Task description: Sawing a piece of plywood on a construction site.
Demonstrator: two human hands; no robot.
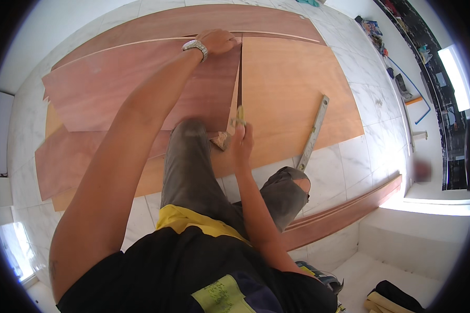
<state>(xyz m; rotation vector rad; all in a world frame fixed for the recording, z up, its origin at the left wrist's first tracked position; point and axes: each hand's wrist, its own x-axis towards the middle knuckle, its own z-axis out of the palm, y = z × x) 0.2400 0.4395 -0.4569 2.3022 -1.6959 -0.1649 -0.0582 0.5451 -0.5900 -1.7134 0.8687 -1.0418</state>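
Note:
My left hand (pixel 216 41), wearing a metal watch (pixel 196 48), reaches to the far edge of a reddish plywood piece (pixel 141 91). Its fingers are curled at the far end of a thin dark strip, and what they pinch is mostly hidden. Nearer to me, my right hand (pixel 242 142) is closed around what looks like a tape measure (pixel 240 113), with a yellow part showing above the fingers. The strip runs between both hands, along the reddish piece's right edge and over a lighter plywood sheet (pixel 297 78). A wood offcut (pixel 222 141) lies left of my right hand.
A metal spirit level (pixel 314 130) lies slanted across the light sheet's near edge. Another reddish board (pixel 193 20) is at the far side. Long brown boards (pixel 344 214) rest on the tiled floor (pixel 326 172) at right. My knees are close to the sheets.

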